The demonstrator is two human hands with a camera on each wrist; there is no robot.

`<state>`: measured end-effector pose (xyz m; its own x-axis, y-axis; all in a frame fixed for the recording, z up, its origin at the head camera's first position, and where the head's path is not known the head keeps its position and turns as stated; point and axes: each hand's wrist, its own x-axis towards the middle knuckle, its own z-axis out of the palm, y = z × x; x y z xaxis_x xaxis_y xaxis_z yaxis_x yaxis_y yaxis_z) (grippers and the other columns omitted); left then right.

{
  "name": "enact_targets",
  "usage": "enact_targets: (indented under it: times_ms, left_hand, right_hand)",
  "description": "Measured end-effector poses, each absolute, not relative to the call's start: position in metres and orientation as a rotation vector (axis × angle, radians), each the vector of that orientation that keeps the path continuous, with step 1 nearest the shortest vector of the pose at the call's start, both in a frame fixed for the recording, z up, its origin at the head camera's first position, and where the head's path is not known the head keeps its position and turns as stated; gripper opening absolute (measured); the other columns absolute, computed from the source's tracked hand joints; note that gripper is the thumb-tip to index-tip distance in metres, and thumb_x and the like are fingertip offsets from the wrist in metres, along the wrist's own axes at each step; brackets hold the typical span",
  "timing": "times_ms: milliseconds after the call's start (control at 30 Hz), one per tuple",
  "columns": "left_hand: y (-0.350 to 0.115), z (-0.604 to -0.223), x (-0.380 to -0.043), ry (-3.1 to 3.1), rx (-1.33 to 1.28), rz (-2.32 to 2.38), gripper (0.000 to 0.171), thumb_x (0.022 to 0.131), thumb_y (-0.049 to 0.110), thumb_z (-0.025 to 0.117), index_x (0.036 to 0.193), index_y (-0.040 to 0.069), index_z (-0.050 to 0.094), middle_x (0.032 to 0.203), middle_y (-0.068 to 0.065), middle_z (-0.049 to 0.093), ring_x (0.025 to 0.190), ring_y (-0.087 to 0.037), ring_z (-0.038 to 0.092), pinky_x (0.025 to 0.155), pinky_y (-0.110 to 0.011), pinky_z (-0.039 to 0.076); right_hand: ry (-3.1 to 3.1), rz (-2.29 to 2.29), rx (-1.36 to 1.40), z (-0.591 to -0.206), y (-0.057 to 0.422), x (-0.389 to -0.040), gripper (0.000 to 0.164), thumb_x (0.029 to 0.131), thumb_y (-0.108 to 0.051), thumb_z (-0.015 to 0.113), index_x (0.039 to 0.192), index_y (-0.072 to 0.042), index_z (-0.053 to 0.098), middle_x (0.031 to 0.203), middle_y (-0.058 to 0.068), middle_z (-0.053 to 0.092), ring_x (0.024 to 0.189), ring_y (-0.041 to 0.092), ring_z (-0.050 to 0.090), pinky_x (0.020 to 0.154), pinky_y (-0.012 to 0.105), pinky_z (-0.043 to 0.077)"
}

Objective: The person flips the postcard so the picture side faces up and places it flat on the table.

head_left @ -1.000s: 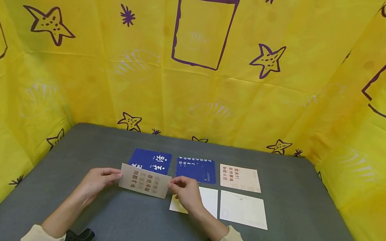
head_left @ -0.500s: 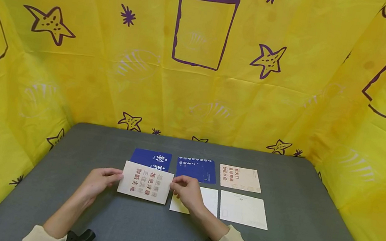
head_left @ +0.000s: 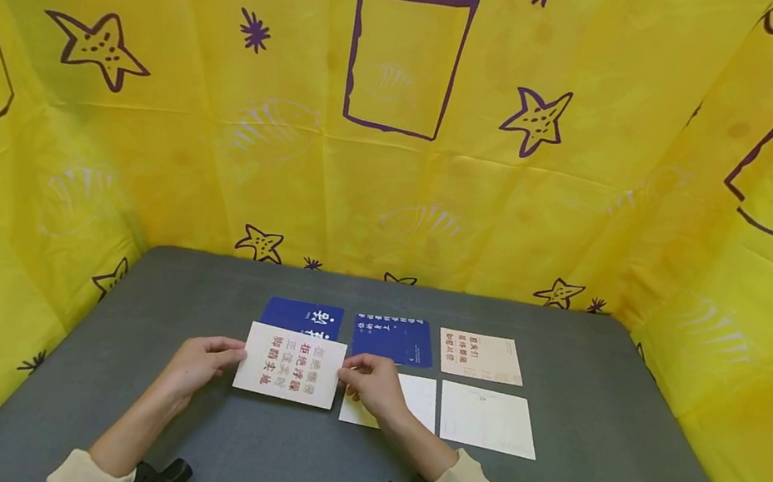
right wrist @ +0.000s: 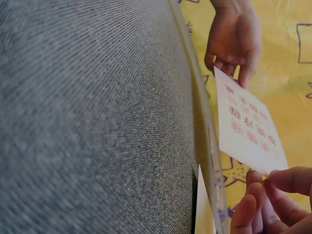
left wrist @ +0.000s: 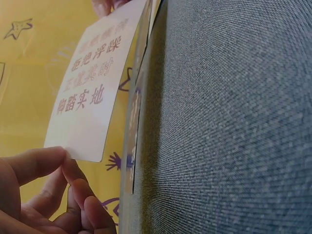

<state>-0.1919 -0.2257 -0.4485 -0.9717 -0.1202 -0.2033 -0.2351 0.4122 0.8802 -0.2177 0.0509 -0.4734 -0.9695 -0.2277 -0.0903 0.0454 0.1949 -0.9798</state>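
Raised a little above the table, a white postcard (head_left: 291, 365) with rows of reddish-brown and paler characters is tilted so its printed face shows. My left hand (head_left: 198, 367) pinches its left edge between thumb and fingers. At its right edge, my right hand (head_left: 376, 387) pinches the card's side. Both wrist views show the card (left wrist: 90, 78) apart from the tabletop. Behind it lies a blue card (head_left: 302, 316) with white characters, its lower part hidden. Partly under my right hand and forearm lies a white card (head_left: 417, 402).
To the right of the back row's first card lie another blue card (head_left: 394, 339) and a cream card (head_left: 480, 357) with red characters. A mostly blank white card (head_left: 489, 420) lies at the front right. The grey table (head_left: 289, 470) is enclosed by yellow patterned cloth (head_left: 394, 192).
The held postcard has tilted so that more of its printed face shows, and its near edge sits lower in view. Both hands keep their pinch and have barely shifted.
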Motion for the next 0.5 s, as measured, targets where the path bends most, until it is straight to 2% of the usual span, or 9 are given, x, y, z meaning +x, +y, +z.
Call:
enact_targets:
  times_ms: [267,500]
  left_hand:
    - [-0.2253,-0.4475,-0.1942,2.543,-0.341,1.628,0.033,0.091,0.019,0.066,0.112,-0.006,0.067,0.098,0.000,0.069,0.082,-0.012,0.054,0.074,-0.028,0.047]
    - [-0.2241,-0.4461,-0.1953,2.554,-0.339,1.616,0.033,0.092,0.020,0.066,0.112,-0.007,0.066,0.101,-0.005,0.070,0.083,-0.014,0.055,0.073,-0.029,0.046]
  right_hand:
    - [2.253,-1.831,-0.179,-0.4707,0.0514,-0.2162,0.011,0.086,-0.005,0.067,0.092,0.005,0.068,0.075,0.018,0.070,0.056,0.012,0.053,0.052,0.024,0.043]
    - [2.266,-1.789,-0.153,-0.4701,0.0495,-0.2174,0.008,0.085,-0.003,0.068,0.090,0.004,0.068,0.072,0.018,0.069,0.054,0.012,0.052,0.050,0.023,0.042]
